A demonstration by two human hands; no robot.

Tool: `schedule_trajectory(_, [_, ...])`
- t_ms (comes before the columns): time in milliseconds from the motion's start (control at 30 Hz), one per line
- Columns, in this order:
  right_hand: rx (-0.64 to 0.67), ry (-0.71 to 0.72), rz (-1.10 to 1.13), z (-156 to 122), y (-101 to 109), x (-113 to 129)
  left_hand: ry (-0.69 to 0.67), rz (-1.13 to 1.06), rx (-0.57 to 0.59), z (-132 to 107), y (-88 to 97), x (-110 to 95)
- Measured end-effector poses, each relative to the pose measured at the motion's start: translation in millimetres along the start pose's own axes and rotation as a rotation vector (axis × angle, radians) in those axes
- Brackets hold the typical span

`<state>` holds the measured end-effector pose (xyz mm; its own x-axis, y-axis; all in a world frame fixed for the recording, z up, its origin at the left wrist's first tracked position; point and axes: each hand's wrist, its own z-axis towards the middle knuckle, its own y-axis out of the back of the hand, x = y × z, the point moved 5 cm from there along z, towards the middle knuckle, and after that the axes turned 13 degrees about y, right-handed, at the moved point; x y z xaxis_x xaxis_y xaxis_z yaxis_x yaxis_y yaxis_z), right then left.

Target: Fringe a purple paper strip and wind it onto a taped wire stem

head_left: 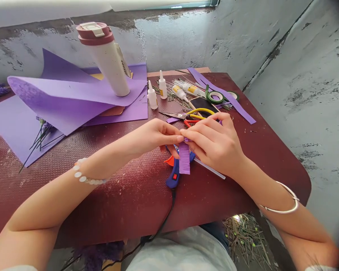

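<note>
A short purple fringed strip hangs down between my hands, its top end pinched at the fingertips. My left hand closes thumb and fingers on it from the left. My right hand has its fingers closed at the same top end from the right; what else lies inside its grip is hidden. Directly beneath is a blue glue gun with an orange trigger and a red switch, partly covered by the strip. A clear glue stick reaches out to its right. Scissors with yellow and red handles lie just beyond my fingers.
Large purple foam sheets and a white tumbler occupy the back left. Small glue bottles, thin wire stems, green tape rolls and a long purple strip lie behind my hands. The gun's cord crosses the table's front edge.
</note>
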<state>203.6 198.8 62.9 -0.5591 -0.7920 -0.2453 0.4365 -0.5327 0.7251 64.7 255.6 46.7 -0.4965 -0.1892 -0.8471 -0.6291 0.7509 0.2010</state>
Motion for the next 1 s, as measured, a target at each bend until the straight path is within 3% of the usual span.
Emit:
schedule_trajectory(100, [0.031,0.005,0.015,0.4,-0.1,0.3,-0.027,0.074,-0.036,0.2,-0.2,-1.3])
schedule_trajectory(267, [0.098,-0.032,0.035,-0.3,-6.1,-4.3,-0.140,0.260,-0.218,-0.8,2.3,-4.3])
schedule_trajectory(400, [0.044,-0.061,0.052,-0.8,-5.6,-7.6,-0.247,0.426,-0.380,-5.0,3.5,-7.8])
schedule_trajectory(500, [0.010,-0.060,0.016,-0.6,-3.9,-7.6,-0.231,0.387,-0.409,-7.3,3.1,-8.2])
schedule_trajectory(633, [-0.017,-0.047,-0.022,0.7,-1.7,-6.3,-0.170,0.281,-0.365,-9.0,2.9,-9.1])
schedule_trajectory(800, [-0.062,-0.062,-0.041,1.7,3.7,-6.3,-0.105,0.167,-0.133,-10.0,0.0,-12.8])
schedule_trajectory(1000, [-0.122,-0.002,-0.013,0.0,8.4,-4.6,-0.062,0.105,0.003,-13.8,1.0,-15.7])
